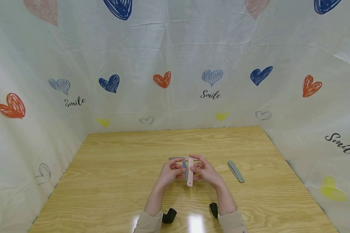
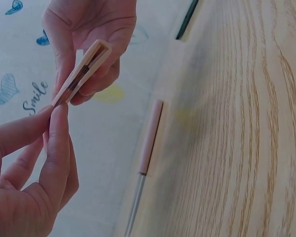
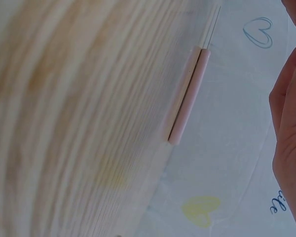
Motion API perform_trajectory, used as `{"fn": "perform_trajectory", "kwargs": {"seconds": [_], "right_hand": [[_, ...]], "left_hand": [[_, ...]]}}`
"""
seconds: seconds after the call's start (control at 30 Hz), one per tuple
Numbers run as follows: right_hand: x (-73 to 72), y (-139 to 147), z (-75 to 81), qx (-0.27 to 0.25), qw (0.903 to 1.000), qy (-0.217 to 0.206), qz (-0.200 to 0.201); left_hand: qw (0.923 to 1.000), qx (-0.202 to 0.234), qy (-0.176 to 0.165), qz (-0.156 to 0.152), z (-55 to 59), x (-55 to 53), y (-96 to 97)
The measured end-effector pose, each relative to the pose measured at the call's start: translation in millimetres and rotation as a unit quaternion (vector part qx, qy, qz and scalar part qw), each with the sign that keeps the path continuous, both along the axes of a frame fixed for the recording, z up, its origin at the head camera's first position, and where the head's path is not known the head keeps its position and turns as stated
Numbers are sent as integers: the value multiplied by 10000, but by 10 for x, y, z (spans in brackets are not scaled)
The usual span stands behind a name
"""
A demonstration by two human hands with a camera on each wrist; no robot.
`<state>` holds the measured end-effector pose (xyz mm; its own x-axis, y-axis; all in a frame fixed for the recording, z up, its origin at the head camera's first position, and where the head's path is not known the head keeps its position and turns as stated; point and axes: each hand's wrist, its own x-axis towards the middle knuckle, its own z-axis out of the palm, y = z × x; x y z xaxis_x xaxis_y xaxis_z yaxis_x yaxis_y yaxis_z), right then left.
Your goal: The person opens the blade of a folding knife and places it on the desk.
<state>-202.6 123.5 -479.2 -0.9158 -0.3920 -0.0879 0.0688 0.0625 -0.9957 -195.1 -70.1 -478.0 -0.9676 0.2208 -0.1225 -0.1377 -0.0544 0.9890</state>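
Above the table, a pink-handled folding knife (image 1: 190, 174) is held between both hands, its grey blade (image 1: 185, 170) partly swung out from the handle. My left hand (image 1: 169, 173) pinches it at the blade side with thumb and fingers; in the left wrist view those fingertips close on the lower end of the knife (image 2: 91, 61). The right hand (image 1: 206, 173) grips the handle from the other side. Just behind the hands, a second pink folding knife (image 3: 190, 96) lies unfolded on the table, partly hidden in the head view. Only part of the right hand shows in the right wrist view.
A grey-green folding knife (image 1: 236, 171), folded, lies on the wooden table (image 1: 119, 168) to the right of the hands. Black rounded pieces (image 1: 169, 216) sit beside the sleeves. A white curtain with printed hearts (image 1: 180, 106) stands behind the table and at both sides.
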Motion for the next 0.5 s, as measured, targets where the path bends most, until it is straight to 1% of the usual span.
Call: {"fn": "perform_trajectory", "kwargs": {"seconds": [0.3, 0.5], "right_hand": [[-1, 17, -9, 2, 9999, 89, -105], [0, 30, -17, -92, 9996, 37, -259]], "left_hand": [[10000, -21, 15, 82, 15, 4, 9], [9997, 8, -43, 258, 0, -14, 9]]}}
